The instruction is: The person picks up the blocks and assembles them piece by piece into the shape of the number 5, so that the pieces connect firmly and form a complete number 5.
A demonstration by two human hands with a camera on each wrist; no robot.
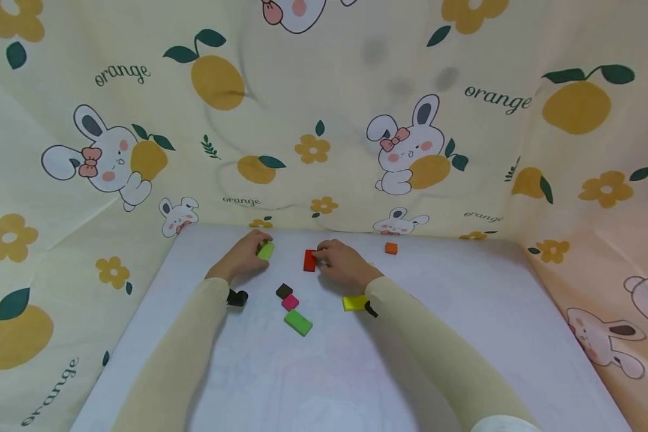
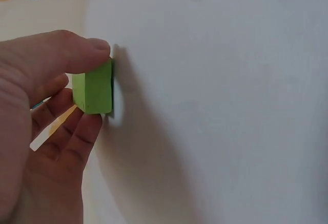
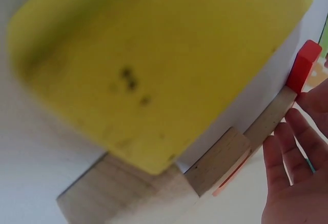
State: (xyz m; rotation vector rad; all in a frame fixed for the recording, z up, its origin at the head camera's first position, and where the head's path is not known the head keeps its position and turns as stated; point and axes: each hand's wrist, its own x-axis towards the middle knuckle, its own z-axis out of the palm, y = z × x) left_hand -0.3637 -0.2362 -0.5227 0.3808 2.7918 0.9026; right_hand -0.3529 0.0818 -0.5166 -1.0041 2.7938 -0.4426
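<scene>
My left hand [image 1: 244,255] pinches a light green block [image 1: 266,251] near the back of the white table. In the left wrist view the thumb lies over one end of that green block [image 2: 98,88], with fingertips at its other end. To the right, my right hand [image 1: 345,264] holds a red block [image 1: 309,260] by its right side at the fingertips. In the right wrist view the red block [image 3: 305,67] adjoins a plain wooden block [image 3: 271,114]; the thumb is mostly out of frame. A yellow block [image 1: 354,303] lies beneath the right forearm.
Between the forearms lie a dark block [image 1: 284,291], a pink block [image 1: 290,302] and another green block [image 1: 299,323]. An orange block [image 1: 391,248] sits at the back right. Patterned cloth [image 1: 281,132] rises behind and beside the white table [image 1: 324,384].
</scene>
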